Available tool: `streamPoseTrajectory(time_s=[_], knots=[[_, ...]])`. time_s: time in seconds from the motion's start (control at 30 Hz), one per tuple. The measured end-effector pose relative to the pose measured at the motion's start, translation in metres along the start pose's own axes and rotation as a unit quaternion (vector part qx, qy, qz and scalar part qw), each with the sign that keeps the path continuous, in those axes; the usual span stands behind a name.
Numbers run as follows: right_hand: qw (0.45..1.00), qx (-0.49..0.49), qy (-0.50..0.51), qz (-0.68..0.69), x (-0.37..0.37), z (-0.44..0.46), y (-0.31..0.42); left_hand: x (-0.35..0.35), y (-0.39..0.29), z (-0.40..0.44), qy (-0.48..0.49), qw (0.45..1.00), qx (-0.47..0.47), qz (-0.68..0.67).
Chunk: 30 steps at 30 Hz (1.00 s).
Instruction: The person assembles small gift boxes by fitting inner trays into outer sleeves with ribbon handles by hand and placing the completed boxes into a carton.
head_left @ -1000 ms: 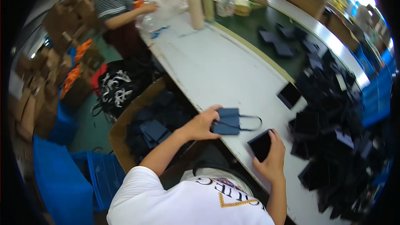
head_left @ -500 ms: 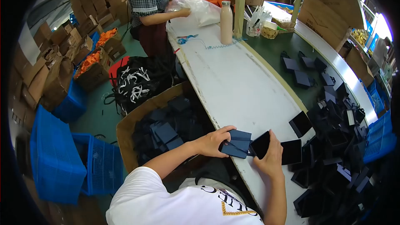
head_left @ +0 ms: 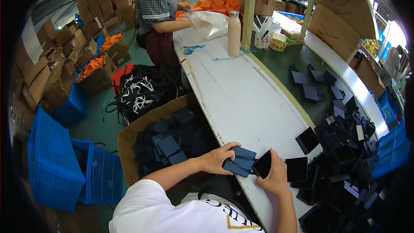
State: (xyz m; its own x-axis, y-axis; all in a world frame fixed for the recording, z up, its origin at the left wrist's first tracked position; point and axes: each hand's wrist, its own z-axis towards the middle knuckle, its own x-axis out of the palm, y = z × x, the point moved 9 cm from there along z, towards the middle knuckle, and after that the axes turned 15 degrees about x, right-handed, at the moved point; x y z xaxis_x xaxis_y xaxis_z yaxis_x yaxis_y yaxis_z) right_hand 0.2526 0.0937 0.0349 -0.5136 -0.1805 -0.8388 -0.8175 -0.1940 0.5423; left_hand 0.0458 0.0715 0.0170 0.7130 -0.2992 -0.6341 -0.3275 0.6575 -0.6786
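My left hand (head_left: 217, 159) is closed on dark blue flat box pieces (head_left: 241, 156) at the near edge of the white table. At least two pieces overlap there, slightly fanned. My right hand (head_left: 276, 176) grips a small open box (head_left: 261, 164) with a black inside, tilted up beside those pieces. A dark strip joins or lies between the two hands' things; I cannot tell which. Just right of my right hand lies another open black box (head_left: 296, 169), and a further open box (head_left: 307, 140) sits behind it.
Many dark boxes are heaped on the right (head_left: 345, 151). A carton (head_left: 129, 142) of dark blue pieces stands below the table's left edge. On the white table (head_left: 241, 99) stands a bottle (head_left: 234, 34). A co-worker (head_left: 157, 13) handles a clear plastic bag (head_left: 209, 25). Blue crates (head_left: 56, 159) stand left.
Both hands sit slightly lower and further left in the view, still holding the same things. The pieces in my left hand have tilted. The co-worker's hands have shifted at the plastic bag.
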Motion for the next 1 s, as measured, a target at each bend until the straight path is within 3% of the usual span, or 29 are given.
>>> streamPoseTrajectory(time_s=[0.17,0.33,0.43,0.63,0.8,0.9,0.97,1.0], knots=[[1.0,-0.017,-0.016,-0.007,0.003,0.0,0.003,-0.001,-0.001,-0.003,-0.007,1.0,0.014,0.017],[0.995,-0.083,0.045,-0.019,0.011,-0.009,0.025,-0.004,-0.003,0.001,-0.007,0.999,0.033,-0.003],[0.991,-0.11,0.072,0.007,0.013,-0.021,0.025,0.001,0.006,-0.002,0.048,0.997,-0.021,-0.049],[0.987,-0.093,0.126,-0.021,0.014,-0.042,0.013,0.015,-0.009,0.003,0.099,0.992,-0.002,-0.074],[0.989,-0.105,0.102,0.011,0.016,-0.052,0.011,0.03,-0.021,0.009,0.042,0.995,0.08,-0.046],[0.957,-0.001,-0.003,0.291,0.015,-0.039,-0.012,0.044,-0.022,0.009,-0.014,0.997,0.058,-0.052],[0.917,0.001,-0.037,0.398,0.024,-0.028,-0.005,0.051,-0.02,0.008,-0.05,0.996,0.048,-0.058],[0.897,0.004,-0.036,0.44,0.039,-0.025,0.003,0.068,-0.036,0.015,-0.028,0.995,0.089,-0.045]])
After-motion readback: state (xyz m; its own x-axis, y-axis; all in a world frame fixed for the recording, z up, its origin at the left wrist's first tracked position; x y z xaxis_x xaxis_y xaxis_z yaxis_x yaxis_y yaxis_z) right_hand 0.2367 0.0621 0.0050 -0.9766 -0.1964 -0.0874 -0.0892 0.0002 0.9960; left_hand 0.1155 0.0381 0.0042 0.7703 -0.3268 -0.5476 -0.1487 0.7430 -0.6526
